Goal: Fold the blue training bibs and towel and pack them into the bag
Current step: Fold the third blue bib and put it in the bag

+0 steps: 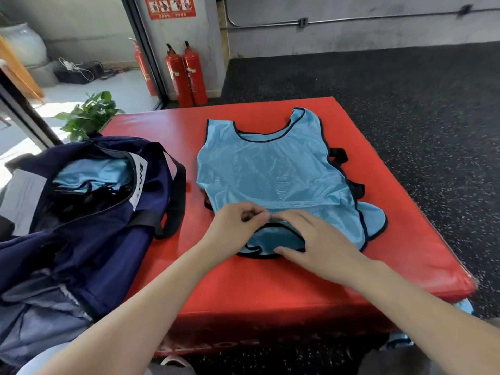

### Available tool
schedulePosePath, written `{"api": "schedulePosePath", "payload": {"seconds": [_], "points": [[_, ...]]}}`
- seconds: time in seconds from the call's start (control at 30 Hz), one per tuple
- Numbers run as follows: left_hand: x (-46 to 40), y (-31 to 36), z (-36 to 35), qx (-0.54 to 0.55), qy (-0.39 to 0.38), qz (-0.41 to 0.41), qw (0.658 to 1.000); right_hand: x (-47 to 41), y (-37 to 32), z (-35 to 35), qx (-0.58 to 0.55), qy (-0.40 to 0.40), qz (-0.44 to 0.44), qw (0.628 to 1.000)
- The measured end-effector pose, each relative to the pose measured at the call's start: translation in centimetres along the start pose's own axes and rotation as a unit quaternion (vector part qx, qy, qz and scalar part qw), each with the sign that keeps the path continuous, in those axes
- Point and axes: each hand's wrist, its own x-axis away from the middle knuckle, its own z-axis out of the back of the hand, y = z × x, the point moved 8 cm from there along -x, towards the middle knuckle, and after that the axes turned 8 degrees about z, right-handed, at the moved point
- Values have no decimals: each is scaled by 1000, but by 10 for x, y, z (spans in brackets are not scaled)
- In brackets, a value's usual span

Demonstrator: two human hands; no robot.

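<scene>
**Both hands at the near hem of a bib, bag waiting on the left**

From my remote seat I see 1 light blue bib (273,169) spread flat on the red worktop (270,282), neck opening at the far end, black trim along its edges and black straps poking out on its right side. Its near edge is bunched and partly turned over, and a rounded blue flap sticks out at the lower right.

My left hand (238,223) sits at the near hem with fingers curled, pinching the fabric between thumb and fingertips. My right hand (316,244) lies just beside it, fingertips meeting the left hand's at the hem; its fingers are stretched fairly flat over the cloth and its thumb rests on the black-trimmed fold, pressing rather than clamping.

The navy bag (89,212) rests on the left part of the worktop, touching nothing of the bib, its top open. Light blue fabric (92,174) already lies inside it.

Beyond the worktop I make out 3 red fire extinguishers (186,74) against the wall, a green potted plant (89,115) behind the bag, and dark speckled flooring (405,104).
</scene>
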Motion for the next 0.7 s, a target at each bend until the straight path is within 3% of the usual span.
{"api": "schedulePosePath", "payload": {"seconds": [0.4, 0.57, 0.7], "points": [[2, 2, 2, 44, 1, 26, 999, -4, 5, 15, 16, 90, -14, 996], [3, 3, 5, 82, 2, 41, 996, -4, 17, 19, -38, 76, -34, 996], [3, 1, 7, 86, 10, 48, 995, -1, 26, 30, -173, 114, -92, 974]]}}
